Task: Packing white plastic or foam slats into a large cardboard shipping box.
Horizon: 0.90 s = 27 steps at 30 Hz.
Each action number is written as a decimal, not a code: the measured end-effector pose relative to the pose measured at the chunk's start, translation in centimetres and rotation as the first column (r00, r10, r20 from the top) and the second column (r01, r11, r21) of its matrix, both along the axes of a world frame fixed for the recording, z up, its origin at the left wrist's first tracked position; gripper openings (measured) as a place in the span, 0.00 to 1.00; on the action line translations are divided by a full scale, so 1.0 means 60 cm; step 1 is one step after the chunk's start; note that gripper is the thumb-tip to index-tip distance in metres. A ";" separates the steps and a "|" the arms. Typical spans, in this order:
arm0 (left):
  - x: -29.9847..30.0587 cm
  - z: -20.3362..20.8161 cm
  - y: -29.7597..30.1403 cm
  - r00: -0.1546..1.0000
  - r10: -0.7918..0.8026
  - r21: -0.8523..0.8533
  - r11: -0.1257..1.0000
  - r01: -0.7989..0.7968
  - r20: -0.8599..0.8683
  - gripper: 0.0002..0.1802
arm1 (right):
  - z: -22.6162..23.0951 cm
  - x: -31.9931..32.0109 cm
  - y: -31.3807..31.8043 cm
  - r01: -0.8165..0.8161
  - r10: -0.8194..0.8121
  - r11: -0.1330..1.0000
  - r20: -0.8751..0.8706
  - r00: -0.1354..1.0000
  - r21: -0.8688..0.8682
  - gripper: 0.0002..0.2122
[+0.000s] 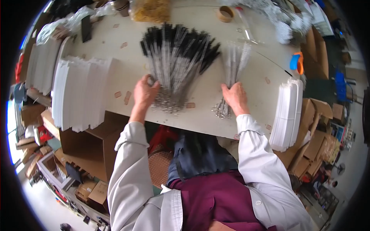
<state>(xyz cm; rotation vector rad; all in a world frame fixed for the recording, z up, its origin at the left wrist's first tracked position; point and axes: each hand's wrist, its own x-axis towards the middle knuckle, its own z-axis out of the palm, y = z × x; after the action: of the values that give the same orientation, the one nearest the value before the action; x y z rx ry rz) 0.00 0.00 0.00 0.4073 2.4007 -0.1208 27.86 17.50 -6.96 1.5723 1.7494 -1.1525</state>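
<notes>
A wide fanned pile of thin wire brushes [173,65] lies on the table, black bristles at the far end and small metal loops at the near end. My left hand [145,93] is at the pile's left edge, fingers curled; what they pinch, if anything, is hard to make out. My right hand [236,97] is closed round a smaller bundle of wire brushes [233,63]. This bundle has pale, clear-looking tips pointing away from me, and its loops stick out below the hand. Both bunches are slightly blurred.
White folded card stacks [83,92] stand at the left, another white stack [287,115] at the right. Along the back are a tape roll [225,14], a bag of yellow items [151,9] and white fluffy bundles [287,29]. An orange-blue tape dispenser [296,63] sits right. An open carton [90,142] is below the table's left edge.
</notes>
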 end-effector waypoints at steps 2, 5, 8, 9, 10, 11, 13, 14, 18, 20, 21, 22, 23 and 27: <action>0.049 -0.027 0.026 0.998 -0.052 0.068 0.996 0.051 0.020 0.30 | 0.000 0.031 0.018 -0.023 0.020 0.999 0.055 0.998 0.046 0.36; 0.100 -0.046 0.059 0.994 -0.101 0.083 0.992 0.096 0.049 0.28 | 0.004 0.054 0.034 -0.029 0.026 0.999 0.098 0.995 0.035 0.36; 0.142 -0.074 0.099 0.977 -0.197 0.168 0.969 0.182 0.077 0.29 | 0.010 0.094 0.049 0.038 -0.046 0.998 0.150 0.988 0.053 0.41; 0.157 -0.083 0.122 0.965 -0.242 0.188 0.957 0.220 0.103 0.29 | 0.009 0.112 0.056 0.089 -0.098 0.995 0.201 0.975 0.051 0.43; 0.169 -0.084 0.147 0.954 -0.246 0.180 0.960 0.215 0.172 0.27 | 0.000 0.135 0.060 0.122 -0.135 0.990 0.198 0.971 0.076 0.45; 0.182 -0.090 0.163 0.945 -0.262 0.190 0.956 0.225 0.198 0.27 | -0.005 0.157 0.063 0.123 -0.136 0.989 0.198 0.971 0.077 0.45; 0.206 -0.103 0.186 0.923 -0.289 0.186 0.951 0.246 0.255 0.28 | -0.006 0.195 0.066 0.189 -0.207 0.976 0.189 0.960 0.109 0.46; 0.218 -0.109 0.199 0.923 -0.288 0.186 0.951 0.245 0.254 0.28 | -0.002 0.214 0.072 0.188 -0.206 0.976 0.188 0.960 0.109 0.46; 0.252 -0.126 0.223 0.918 -0.304 0.328 0.920 0.214 0.256 0.27 | 0.057 0.249 0.090 0.128 -0.185 0.973 0.313 0.932 0.193 0.46; 0.250 -0.121 0.235 0.936 -0.227 0.431 0.897 0.093 0.271 0.30 | 0.080 0.263 0.081 0.034 -0.154 0.931 0.307 0.939 0.363 0.37; 0.248 -0.120 0.233 0.936 -0.227 0.432 0.897 0.093 0.271 0.30 | 0.089 0.268 0.077 0.034 -0.154 0.931 0.307 0.939 0.363 0.37; 0.244 -0.118 0.227 0.955 -0.171 0.535 0.845 0.016 0.242 0.31 | 0.099 0.269 0.072 0.071 -0.155 0.925 0.200 0.967 0.374 0.32; 0.237 -0.114 0.218 0.970 -0.110 0.629 0.775 -0.053 0.217 0.32 | 0.108 0.268 0.065 0.109 -0.153 0.919 0.088 0.984 0.379 0.27; 0.238 -0.102 0.112 0.992 -0.007 0.689 0.720 -0.084 0.128 0.23 | 0.126 0.221 -0.013 0.093 0.024 0.924 -0.301 0.953 0.370 0.11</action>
<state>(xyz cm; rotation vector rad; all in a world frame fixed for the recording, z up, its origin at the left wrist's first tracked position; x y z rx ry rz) 14.28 6.73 -6.13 0.6779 2.2506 0.8399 41.11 16.71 0.59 1.7207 2.2665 -1.1684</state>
